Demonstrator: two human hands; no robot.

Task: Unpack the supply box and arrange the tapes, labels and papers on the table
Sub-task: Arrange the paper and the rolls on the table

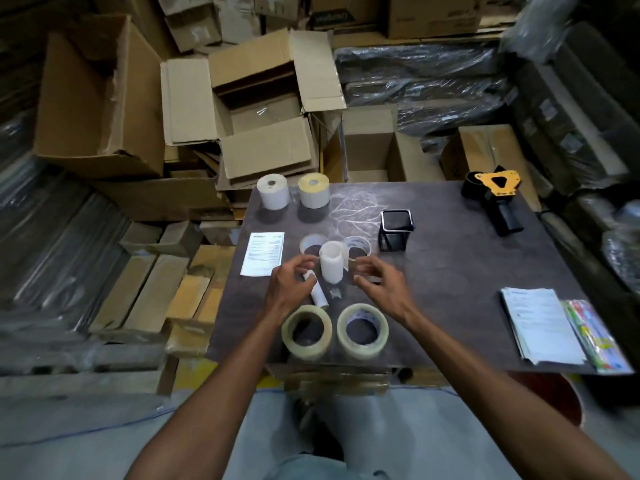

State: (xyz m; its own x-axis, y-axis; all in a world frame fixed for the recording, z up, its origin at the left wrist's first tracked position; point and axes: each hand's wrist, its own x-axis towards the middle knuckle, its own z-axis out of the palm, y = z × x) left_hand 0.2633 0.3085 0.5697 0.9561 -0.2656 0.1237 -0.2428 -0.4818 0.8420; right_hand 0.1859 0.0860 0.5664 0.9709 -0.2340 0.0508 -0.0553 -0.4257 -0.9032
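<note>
A small white label roll (330,263) stands upright mid-table with a loose flap on its right side. My left hand (291,284) and right hand (379,282) flank it with loosely curled fingers, neither touching it. A second small white roll (319,296) lies flat, its far end under my left fingers; contact is unclear. Two clear tape rolls (306,330) (362,329) lie flat near the front edge. Two thinner tape rolls (312,243) (360,244) lie behind the upright roll. A white label roll (273,190) and a yellowish one (313,190) stand at the back left. A printed sheet (263,252) lies at left.
On the dark table (450,271) are a black square holder (396,230), a black-and-yellow tape dispenser (495,195), a paper stack (540,323) and a coloured packet (592,337) at right. An open cardboard box (263,112) and more cartons crowd the back and left.
</note>
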